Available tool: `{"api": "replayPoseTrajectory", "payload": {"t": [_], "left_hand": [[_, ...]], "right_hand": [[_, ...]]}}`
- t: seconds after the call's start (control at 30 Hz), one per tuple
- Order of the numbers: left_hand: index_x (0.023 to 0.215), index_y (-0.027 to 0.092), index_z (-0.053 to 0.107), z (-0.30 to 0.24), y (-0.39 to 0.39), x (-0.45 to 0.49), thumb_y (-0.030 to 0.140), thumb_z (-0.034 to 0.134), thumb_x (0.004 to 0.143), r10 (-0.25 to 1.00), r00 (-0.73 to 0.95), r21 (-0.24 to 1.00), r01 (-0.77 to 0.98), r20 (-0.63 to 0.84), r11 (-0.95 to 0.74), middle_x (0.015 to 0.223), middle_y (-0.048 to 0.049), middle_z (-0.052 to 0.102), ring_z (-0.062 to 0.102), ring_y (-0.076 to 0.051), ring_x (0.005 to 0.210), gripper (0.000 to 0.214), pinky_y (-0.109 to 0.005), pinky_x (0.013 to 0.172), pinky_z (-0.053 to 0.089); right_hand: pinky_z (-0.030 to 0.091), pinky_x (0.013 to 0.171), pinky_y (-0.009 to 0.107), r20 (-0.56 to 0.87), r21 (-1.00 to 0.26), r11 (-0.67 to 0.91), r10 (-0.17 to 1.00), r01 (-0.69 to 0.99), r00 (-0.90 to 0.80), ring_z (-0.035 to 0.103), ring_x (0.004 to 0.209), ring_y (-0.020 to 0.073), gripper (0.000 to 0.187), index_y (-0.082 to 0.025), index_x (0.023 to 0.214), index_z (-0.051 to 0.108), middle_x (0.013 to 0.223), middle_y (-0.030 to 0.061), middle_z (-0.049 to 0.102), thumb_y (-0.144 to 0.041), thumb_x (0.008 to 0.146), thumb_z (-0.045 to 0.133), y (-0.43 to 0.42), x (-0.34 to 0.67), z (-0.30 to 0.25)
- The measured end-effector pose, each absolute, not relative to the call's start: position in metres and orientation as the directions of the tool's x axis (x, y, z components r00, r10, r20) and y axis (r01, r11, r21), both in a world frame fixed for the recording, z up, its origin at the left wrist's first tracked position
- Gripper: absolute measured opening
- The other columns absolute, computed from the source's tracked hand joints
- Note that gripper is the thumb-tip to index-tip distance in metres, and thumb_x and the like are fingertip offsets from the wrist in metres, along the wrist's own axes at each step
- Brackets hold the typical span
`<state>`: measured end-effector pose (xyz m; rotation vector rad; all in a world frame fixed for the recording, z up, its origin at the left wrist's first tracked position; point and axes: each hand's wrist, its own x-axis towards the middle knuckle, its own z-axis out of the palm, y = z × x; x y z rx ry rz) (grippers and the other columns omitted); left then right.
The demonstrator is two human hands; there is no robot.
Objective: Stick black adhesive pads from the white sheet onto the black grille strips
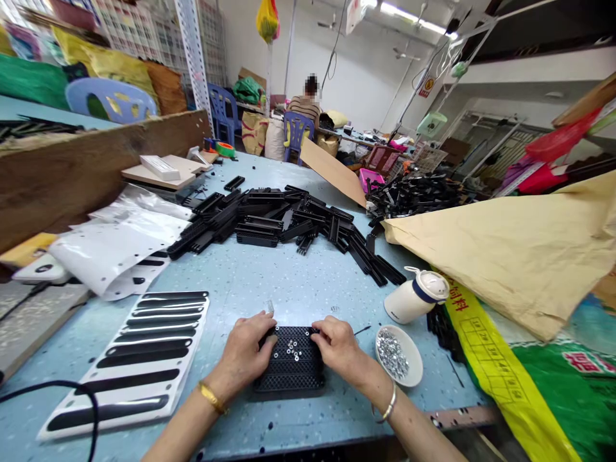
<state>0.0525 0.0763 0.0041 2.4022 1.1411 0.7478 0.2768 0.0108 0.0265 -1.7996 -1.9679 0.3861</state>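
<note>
A black plastic block (289, 372) with a crosshatched top, which looks like several strips side by side, lies flat on the table in front of me. Several small silver nuts (293, 351) are scattered on its top. My left hand (248, 350) grips the block's upper left edge, thumb and fingers closed around it. At the upper right corner, the fingertips of my right hand (337, 343) are pinched together; whatever is between them is hidden. Right of that hand stands a white bowl (414, 359) full of small silver metal parts (392, 353).
Loose black plastic strips (269, 218) are heaped in an arc behind. A white bottle (409, 298) stands beyond the bowl. Left lies a sheet of black adhesive strips (144, 353), with a black cable (62, 385) nearby. Brown paper (520, 237) covers the right side. A person (304, 106) sits far back.
</note>
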Motion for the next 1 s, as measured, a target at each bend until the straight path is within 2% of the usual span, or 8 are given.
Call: {"api": "replayPoseTrajectory", "payload": {"t": [0.17,0.33,0.43,0.7,0.87,1.0], "left_hand": [[0.103,0.021,0.069,0.004,0.075,0.047,0.013,0.046,0.084,0.758,0.546,0.495,0.578,0.357,-0.649,0.113,-0.0129,0.073,0.066,-0.032,0.11,0.032,-0.052,0.086,0.051],[0.109,0.022,0.069,0.008,0.071,0.044,0.0,0.044,0.074,0.667,0.655,0.289,0.601,0.355,-0.745,0.123,-0.0111,0.068,0.06,-0.038,0.116,0.048,-0.057,0.088,0.048],[0.111,0.02,0.069,0.01,0.068,0.043,-0.003,0.044,0.072,0.648,0.686,0.236,0.605,0.331,-0.761,0.123,-0.012,0.068,0.059,-0.04,0.116,0.051,-0.058,0.089,0.047],[0.109,0.018,0.065,0.011,0.069,0.044,-0.002,0.04,0.076,0.63,0.686,0.272,0.569,0.364,-0.776,0.109,-0.0128,0.072,0.064,-0.035,0.111,0.046,-0.052,0.083,0.052],[0.108,0.017,0.065,0.011,0.071,0.044,-0.002,0.039,0.076,0.624,0.69,0.295,0.55,0.368,-0.782,0.109,-0.0144,0.072,0.064,-0.037,0.109,0.045,-0.054,0.081,0.052],[0.11,0.016,0.065,0.008,0.071,0.044,-0.002,0.04,0.076,0.623,0.691,0.312,0.539,0.368,-0.782,0.111,-0.0159,0.071,0.063,-0.039,0.11,0.045,-0.056,0.081,0.052]], "right_hand": [[0.046,0.067,0.029,0.202,-0.423,0.231,0.967,0.876,-0.157,0.063,0.072,0.019,0.031,-0.016,0.109,0.069,0.08,0.0077,0.067,-0.009,0.091,0.046,-0.004,0.28,0.032],[0.041,0.061,0.03,0.194,-0.238,0.325,0.939,0.915,-0.283,0.058,0.065,0.0192,0.037,-0.014,0.121,0.063,0.076,0.0074,0.063,-0.008,0.092,0.04,-0.012,0.276,0.031],[0.039,0.059,0.031,0.155,-0.148,0.353,0.931,0.924,-0.331,0.056,0.064,0.0197,0.041,-0.013,0.122,0.062,0.076,0.0078,0.062,-0.004,0.089,0.041,-0.014,0.276,0.031],[0.034,0.059,0.032,0.13,-0.07,0.366,0.926,0.928,-0.355,0.053,0.066,0.0202,0.046,-0.013,0.126,0.059,0.078,0.0082,0.061,-0.001,0.084,0.043,-0.014,0.28,0.027],[0.032,0.06,0.032,0.158,-0.017,0.36,0.922,0.933,-0.353,0.051,0.067,0.0198,0.043,-0.011,0.121,0.061,0.077,0.0081,0.061,-0.001,0.081,0.049,-0.016,0.289,0.025],[0.03,0.059,0.031,0.179,-0.009,0.338,0.926,0.941,-0.331,0.048,0.064,0.0187,0.042,-0.013,0.116,0.064,0.072,0.0066,0.058,0.001,0.083,0.045,-0.019,0.299,0.025]]}}
